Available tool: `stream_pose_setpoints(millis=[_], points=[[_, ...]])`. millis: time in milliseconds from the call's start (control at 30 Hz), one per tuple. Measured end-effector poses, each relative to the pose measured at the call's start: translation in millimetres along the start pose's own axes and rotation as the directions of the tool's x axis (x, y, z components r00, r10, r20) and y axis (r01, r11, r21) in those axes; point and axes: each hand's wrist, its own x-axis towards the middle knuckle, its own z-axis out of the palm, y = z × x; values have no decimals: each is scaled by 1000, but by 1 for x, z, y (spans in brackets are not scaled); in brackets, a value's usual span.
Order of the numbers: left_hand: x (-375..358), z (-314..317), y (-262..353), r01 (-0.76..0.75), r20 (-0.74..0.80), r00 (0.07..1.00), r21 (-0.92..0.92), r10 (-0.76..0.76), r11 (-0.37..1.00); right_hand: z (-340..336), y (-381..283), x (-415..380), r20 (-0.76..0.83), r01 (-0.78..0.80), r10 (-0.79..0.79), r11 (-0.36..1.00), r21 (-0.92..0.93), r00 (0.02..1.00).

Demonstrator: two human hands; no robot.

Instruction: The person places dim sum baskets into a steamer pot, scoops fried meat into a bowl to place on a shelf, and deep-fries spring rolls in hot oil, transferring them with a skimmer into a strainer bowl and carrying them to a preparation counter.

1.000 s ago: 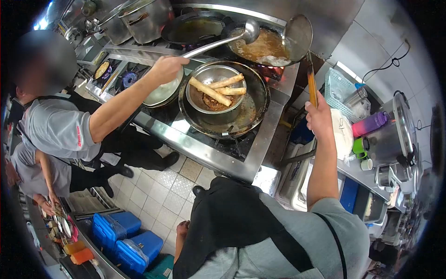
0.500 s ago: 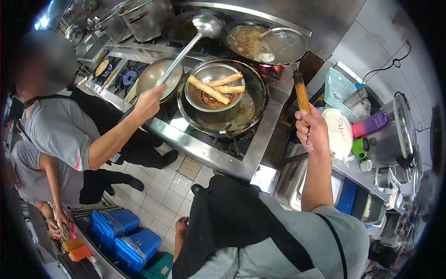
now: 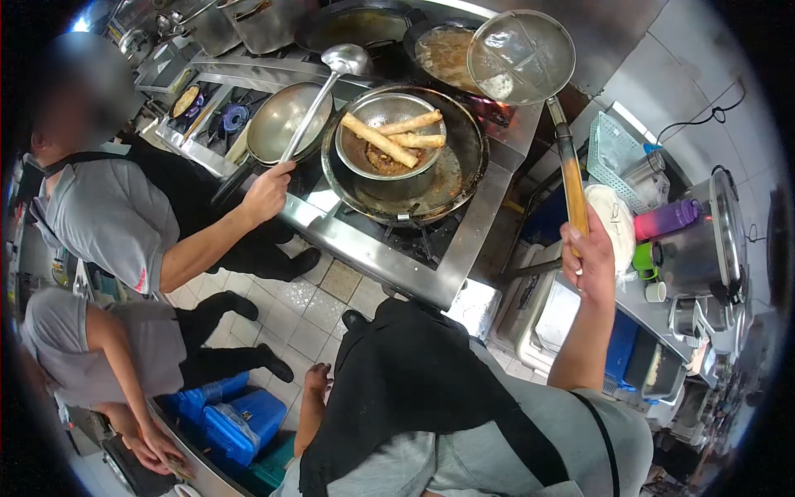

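Note:
My right hand point(image 3: 590, 255) is wrapped round the wooden handle of a skimmer point(image 3: 520, 62). Its round mesh head is raised over the edge of the back wok point(image 3: 443, 56), which holds bubbling oil. A small pale fried piece point(image 3: 498, 86) rests in the mesh. My left hand point(image 3: 317, 380) hangs low beside my black apron point(image 3: 373, 398), holding nothing, fingers loosely apart. Fried rolls point(image 3: 393, 139) lie in a perforated metal bowl point(image 3: 346, 161), which sits inside the large front wok point(image 3: 468, 186).
At left, a co-worker's hand point(image 3: 267, 192) grips a ladle point(image 3: 346, 60) above an empty pan point(image 3: 286, 124). Another person bends over a counter at lower left. Blue bins point(image 3: 248, 427) stand below. On the right are a turquoise basket point(image 3: 609, 166), a purple bottle point(image 3: 667, 217) and a large pot point(image 3: 704, 240).
My right hand has lifted the skimmer up and right, off the back wok's oil, with the pale piece in it. The bent person at lower left has shifted; my view has moved slightly.

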Motion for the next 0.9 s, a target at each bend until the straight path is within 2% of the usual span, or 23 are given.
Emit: stream_pose_setpoints(millis=[33, 100, 200, 267, 300, 333, 400, 433, 467, 533, 600, 667, 700, 733, 800, 833, 867, 900], points=[[9, -2, -5, 2, 3, 1000, -2, -2, 1000, -2, -5, -8, -20, 10, -12, 997, -71, 1000], [34, -6, -13, -27, 54, 998, 141, 19, 990, -13, -12, -22, 4, 2, -2, 991, -136, 1000], [36, -1, -2, -67, 71, 996, 173, 55, 983, -13, -18, -40, 3, -22, 23, 970, -243, 1000], [22, 7, 22, 76, 17, 997, 62, -77, 995, -12, -17, -49, -3, -67, 70, 946, -317, 998], [32, 6, 12, 79, 16, 997, 57, -80, 995, -10, -18, -53, 4, -104, 113, 923, -370, 994], [58, 4, -8, -43, 73, 997, 178, 30, 983, -8, -14, -55, 10, -103, 114, 923, -371, 993], [161, 1, -81, -174, 111, 979, 33, 169, 984, -2, -4, -57, 0, -87, 101, 859, -504, 995], [123, 7, -53, -95, 69, 993, 35, 93, 995, -2, 3, -56, 3, -61, 75, 834, -548, 997], [44, 17, 15, -17, 27, 999, 30, 16, 999, 0, 6, -56, 21, -53, 77, 834, -549, 997], [29, 22, 31, 2, -18, 1000, 19, -2, 1000, 3, 12, -54, 62, -50, 101, 832, -553, 993], [29, 20, 23, 24, -56, 998, 9, -23, 1000, 2, 26, -47, 77, -43, 106, 818, -574, 991], [53, 15, -6, -12, 18, 1000, -49, 13, 999, 4, 31, -37, 47, -163, 250, 752, -638, 967], [70, 13, -26, -9, 11, 1000, -66, 10, 998, 1, 36, -30, 86, -165, 272, 774, -611, 958], [89, 9, -53, -148, 68, 987, 20, 146, 989, 2, 33, -26, 110, -151, 274, 772, -617, 955], [91, 10, -76, -272, 71, 961, 53, 268, 961, 8, 28, -15, 111, -65, 226, 651, -756, 968], [86, 14, -77, -239, -23, 969, 145, 244, 960, -19, 40, -5, 190, 64, 158, 583, -810, 969], [82, 15, -83, -180, -123, 970, 227, 211, 957, -14, 39, 0, 176, 71, 141, 549, -833, 974], [78, 15, -89, -198, -98, 965, 338, 244, 920, -11, 38, 5, 161, 75, 125, 513, -855, 979]])
